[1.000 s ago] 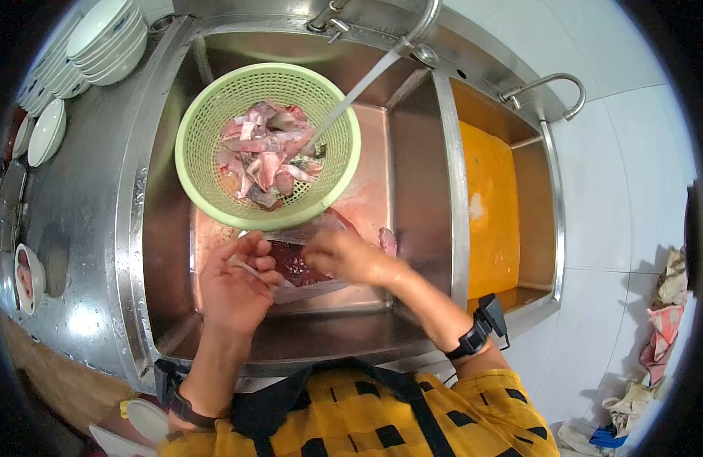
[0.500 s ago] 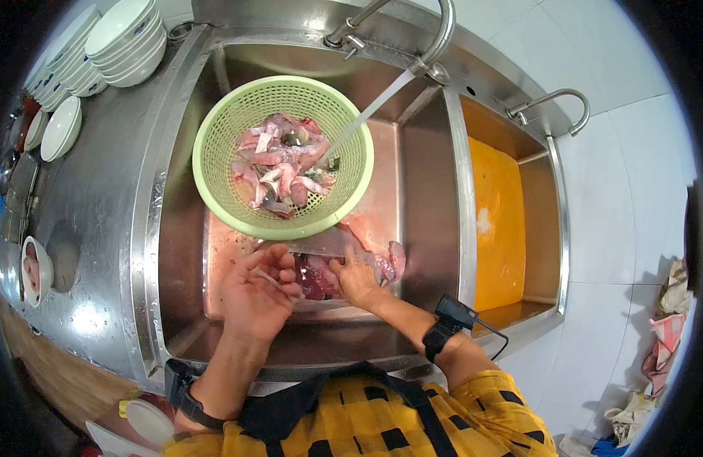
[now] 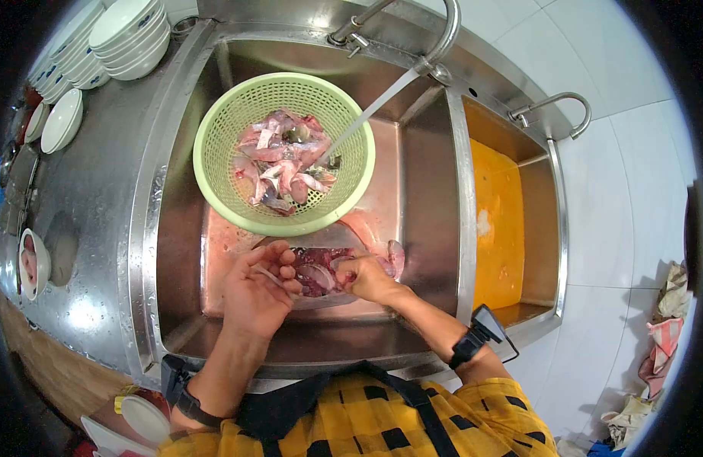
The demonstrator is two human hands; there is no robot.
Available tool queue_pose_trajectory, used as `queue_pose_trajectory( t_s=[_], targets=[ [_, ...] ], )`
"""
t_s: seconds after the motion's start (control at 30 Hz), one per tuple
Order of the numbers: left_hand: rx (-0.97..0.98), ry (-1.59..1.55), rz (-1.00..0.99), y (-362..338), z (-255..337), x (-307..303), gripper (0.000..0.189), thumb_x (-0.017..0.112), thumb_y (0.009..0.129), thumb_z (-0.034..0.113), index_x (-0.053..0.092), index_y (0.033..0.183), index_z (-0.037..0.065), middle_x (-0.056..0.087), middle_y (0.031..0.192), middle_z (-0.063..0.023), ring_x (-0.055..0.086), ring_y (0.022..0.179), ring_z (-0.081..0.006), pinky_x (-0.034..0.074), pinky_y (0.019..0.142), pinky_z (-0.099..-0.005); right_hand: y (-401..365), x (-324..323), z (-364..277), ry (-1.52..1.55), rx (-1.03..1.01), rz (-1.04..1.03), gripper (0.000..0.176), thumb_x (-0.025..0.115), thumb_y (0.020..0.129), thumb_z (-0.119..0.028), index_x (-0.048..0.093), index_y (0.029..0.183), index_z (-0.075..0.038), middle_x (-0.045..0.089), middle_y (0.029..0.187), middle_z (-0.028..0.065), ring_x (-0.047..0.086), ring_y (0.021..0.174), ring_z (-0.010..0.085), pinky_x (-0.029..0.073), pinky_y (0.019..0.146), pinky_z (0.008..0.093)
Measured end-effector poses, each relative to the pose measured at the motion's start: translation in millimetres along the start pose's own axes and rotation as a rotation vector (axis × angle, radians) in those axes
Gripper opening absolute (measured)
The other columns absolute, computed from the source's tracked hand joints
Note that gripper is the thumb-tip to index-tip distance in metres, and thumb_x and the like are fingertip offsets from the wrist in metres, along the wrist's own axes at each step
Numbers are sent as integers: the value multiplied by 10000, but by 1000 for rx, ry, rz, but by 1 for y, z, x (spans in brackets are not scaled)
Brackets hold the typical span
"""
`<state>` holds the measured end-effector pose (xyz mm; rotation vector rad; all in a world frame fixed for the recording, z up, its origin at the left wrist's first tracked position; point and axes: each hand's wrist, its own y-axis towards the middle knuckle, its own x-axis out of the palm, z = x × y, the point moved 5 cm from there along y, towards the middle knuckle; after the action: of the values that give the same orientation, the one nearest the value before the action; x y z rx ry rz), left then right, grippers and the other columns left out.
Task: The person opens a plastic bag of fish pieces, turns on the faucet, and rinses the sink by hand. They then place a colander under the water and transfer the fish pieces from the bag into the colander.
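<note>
In the sink, a clear plastic bag (image 3: 328,302) lies open with dark red, wet fish pieces (image 3: 317,276) inside. My left hand (image 3: 258,288) is closed at the bag's left side, palm up with fingers curled, and a thin pale strip of plastic shows between them. At the bag's right side, my right hand (image 3: 366,279) is closed, its thumb and fingers pinched on a reddish fish piece that they mostly hide. Just beyond both hands stands a green colander (image 3: 214,202) holding pink and silvery fish pieces (image 3: 286,164).
Water runs from the faucet (image 3: 450,34) into the colander. The sink (image 3: 420,190) adjoins a second basin (image 3: 504,221) with orange liquid. Bowls (image 3: 130,38) are stacked on the left counter, where a bowl with pink meat (image 3: 33,266) also stands.
My right hand has drawn back slightly to the right, its fingers going from reaching into the fish to curled. More of the dark red pieces shows. My left hand has hardly moved.
</note>
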<state>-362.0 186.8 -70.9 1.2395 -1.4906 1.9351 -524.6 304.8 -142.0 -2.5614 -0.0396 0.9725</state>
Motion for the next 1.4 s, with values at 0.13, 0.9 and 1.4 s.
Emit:
queue_pose_trajectory(
  t_s=[0.13, 0.9, 1.4],
  targets=[
    [-3, -6, 13, -1, 0, 1, 269, 500, 847, 219, 603, 976, 7, 611, 850, -79, 541, 689, -160, 440, 613, -286, -11, -58, -43, 521, -67, 0, 179, 609, 657, 62, 610, 800, -45, 583, 798, 9, 550, 710, 138, 459, 642, 277],
    [40, 7, 13, -1, 11, 9, 255, 528, 859, 240, 619, 977, 33, 598, 855, -63, 508, 699, -140, 408, 603, -268, -17, -17, 108, -368, 648, 113, 498, 702, 713, -187, 508, 1171, -165, 367, 1222, 229, 493, 1054, 469, 465, 879, 496],
    [31, -21, 23, -1, 10, 3, 249, 549, 848, 224, 611, 972, 17, 592, 857, -74, 506, 695, -153, 411, 595, -267, -12, -110, 19, -276, 529, 195, 285, 665, 710, -187, 618, 943, -30, 629, 906, 196, 615, 908, 345, 480, 782, 415]
  ],
)
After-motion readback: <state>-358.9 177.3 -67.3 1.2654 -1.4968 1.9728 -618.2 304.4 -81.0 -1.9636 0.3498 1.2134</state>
